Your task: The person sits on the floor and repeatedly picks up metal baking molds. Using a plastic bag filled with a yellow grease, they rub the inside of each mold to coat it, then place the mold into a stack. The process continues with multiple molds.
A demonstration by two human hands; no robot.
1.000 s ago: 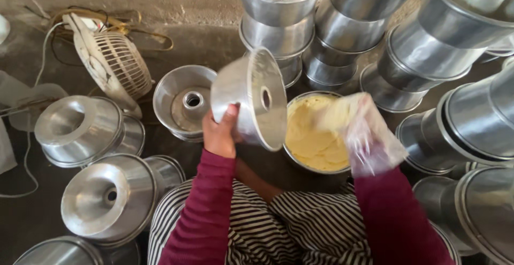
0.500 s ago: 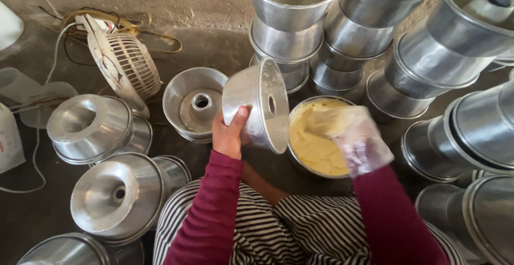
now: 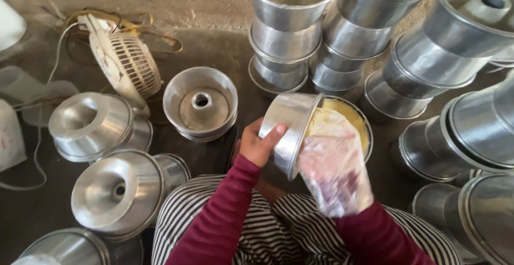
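My left hand (image 3: 256, 146) has a closed grip on the tilted metal ring mould (image 3: 289, 131); my right hand (image 3: 334, 171), wrapped in a plastic bag, reaches inside it above the yellow batter bowl (image 3: 357, 123).

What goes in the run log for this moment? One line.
left hand: grips tilted tube pan | right hand: in plastic bag, inside pan | yellow bowl: behind pan | upright tube pan: floor, left

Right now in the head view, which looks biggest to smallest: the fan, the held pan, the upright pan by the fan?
1. Held pan and upright pan: alike; the held one is tilted and nearer, so unsure.
2. Fan: slightly smaller.
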